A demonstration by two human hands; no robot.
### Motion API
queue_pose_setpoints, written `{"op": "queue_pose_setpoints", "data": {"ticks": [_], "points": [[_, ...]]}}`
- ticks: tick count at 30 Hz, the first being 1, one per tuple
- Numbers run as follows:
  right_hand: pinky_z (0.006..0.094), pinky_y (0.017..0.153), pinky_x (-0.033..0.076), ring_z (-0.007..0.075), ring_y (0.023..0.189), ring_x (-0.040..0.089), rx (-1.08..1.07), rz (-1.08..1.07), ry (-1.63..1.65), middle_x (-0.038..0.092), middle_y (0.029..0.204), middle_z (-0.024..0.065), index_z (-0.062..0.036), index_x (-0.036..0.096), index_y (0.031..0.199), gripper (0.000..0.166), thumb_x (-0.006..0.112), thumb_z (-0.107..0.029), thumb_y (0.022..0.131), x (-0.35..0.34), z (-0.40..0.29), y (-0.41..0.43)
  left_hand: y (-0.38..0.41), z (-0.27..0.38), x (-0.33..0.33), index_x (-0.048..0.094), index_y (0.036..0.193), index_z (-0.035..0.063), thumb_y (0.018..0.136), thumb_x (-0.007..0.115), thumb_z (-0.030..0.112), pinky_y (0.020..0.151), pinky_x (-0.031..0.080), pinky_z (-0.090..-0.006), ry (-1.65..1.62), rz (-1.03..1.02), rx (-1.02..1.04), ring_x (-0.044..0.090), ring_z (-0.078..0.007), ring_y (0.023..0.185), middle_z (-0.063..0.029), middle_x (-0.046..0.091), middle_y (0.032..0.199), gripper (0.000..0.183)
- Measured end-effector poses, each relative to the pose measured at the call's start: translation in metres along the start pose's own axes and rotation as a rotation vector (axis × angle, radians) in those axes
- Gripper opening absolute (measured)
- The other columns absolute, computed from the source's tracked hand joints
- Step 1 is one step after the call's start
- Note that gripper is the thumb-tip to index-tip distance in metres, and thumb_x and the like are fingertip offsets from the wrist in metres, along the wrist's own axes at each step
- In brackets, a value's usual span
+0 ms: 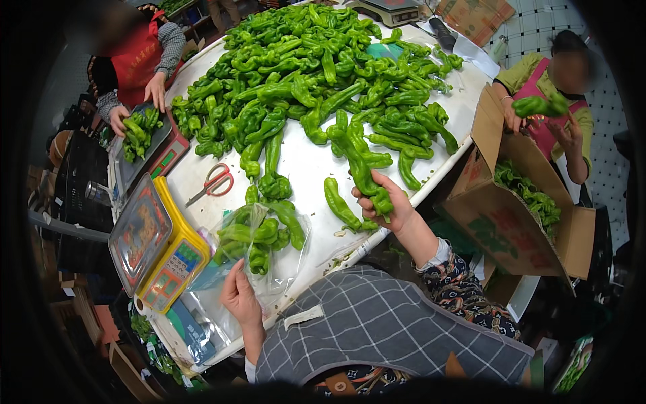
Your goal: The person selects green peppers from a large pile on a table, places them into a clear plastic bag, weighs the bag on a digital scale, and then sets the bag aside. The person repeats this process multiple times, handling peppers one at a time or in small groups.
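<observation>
Long green peppers (pixel 303 55) lie heaped across the white table (pixel 303 166). My right hand (pixel 386 202) holds a long, wrinkled green pepper (pixel 356 161) above the table's near edge, with a loose pepper (pixel 339 204) lying just left of it. Before me, on the left, a clear plastic bag (pixel 287 272) contains several green peppers (pixel 260 237). My left hand (pixel 243 295) is at the bag's near left edge, thumb and fingertips pinched together, apparently on the film. Red-handled scissors (pixel 214 184) rest on the table beyond the bag.
A yellow digital scale (pixel 174 252) stands left of the bag; flat plastic bags (pixel 202 323) lie below it. At another scale (pixel 161 156), a person in a red apron handles peppers. To the right, a person in a pink apron holds peppers over an open cardboard box (pixel 504 227).
</observation>
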State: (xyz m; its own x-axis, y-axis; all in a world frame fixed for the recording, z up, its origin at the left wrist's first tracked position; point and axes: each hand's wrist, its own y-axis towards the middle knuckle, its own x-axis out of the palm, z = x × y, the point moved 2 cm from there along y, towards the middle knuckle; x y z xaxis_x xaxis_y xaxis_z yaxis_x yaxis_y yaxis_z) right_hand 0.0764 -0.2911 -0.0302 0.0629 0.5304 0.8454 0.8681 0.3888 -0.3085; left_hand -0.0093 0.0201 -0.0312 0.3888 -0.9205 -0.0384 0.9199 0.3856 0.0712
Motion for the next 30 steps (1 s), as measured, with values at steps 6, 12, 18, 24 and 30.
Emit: {"op": "queue_pose_setpoints", "data": {"ticks": [6,12,18,24,30], "points": [[0.0233,0.049,0.039,0.0113,0.061,0.049,0.076,-0.041,0.010,0.052,0.094,0.0087,-0.0075,0.039,0.121,0.042,0.030,-0.036,0.091,0.015,0.012,0.000,0.004,-0.001,0.007,0.059,0.101,-0.0028,0.086,0.052,0.009,0.051,0.024,-0.0157,-0.043,-0.019,0.044,0.033,-0.0016,0.057,0.0055,0.046,0.068,0.021],[0.0324,0.071,0.047,0.0187,0.086,0.055,-0.045,-0.103,-0.081,0.050,0.115,0.0129,-0.0056,0.036,0.125,0.041,0.031,-0.028,0.091,0.030,0.019,0.006,0.006,-0.001,0.001,0.059,0.101,-0.0025,0.086,0.052,0.010,0.053,0.027,-0.0152,-0.067,-0.055,-0.003,0.036,-0.0016,0.060,0.0040,0.051,0.072,0.021],[0.0328,0.080,0.046,0.0188,0.096,0.052,-0.094,-0.181,-0.170,0.047,0.119,0.0117,-0.0045,0.029,0.130,0.051,0.043,-0.030,0.088,0.027,0.027,0.010,0.014,0.001,0.004,0.059,0.101,-0.0023,0.086,0.051,0.009,0.055,0.030,-0.0144,-0.051,-0.055,0.007,0.038,-0.0012,0.062,0.0031,0.054,0.076,0.020],[0.0273,0.080,0.045,0.0131,0.093,0.054,-0.118,-0.090,-0.246,0.052,0.110,0.0041,-0.0030,0.036,0.126,0.058,0.063,-0.023,0.078,0.020,0.032,0.009,0.022,0.001,0.006,0.060,0.101,-0.0022,0.086,0.051,0.009,0.060,0.033,-0.0147,-0.080,-0.069,0.014,0.043,-0.0021,0.067,0.0007,0.057,0.082,0.020],[0.0265,0.083,0.043,0.0127,0.094,0.053,-0.126,-0.109,-0.321,0.052,0.110,0.0034,-0.0027,0.038,0.126,0.063,0.068,-0.019,0.074,0.027,0.034,0.009,0.024,-0.005,0.005,0.060,0.101,-0.0023,0.086,0.052,0.010,0.069,0.038,-0.0170,-0.092,-0.064,0.019,0.050,-0.0054,0.077,-0.0038,0.061,0.089,0.021]]}}
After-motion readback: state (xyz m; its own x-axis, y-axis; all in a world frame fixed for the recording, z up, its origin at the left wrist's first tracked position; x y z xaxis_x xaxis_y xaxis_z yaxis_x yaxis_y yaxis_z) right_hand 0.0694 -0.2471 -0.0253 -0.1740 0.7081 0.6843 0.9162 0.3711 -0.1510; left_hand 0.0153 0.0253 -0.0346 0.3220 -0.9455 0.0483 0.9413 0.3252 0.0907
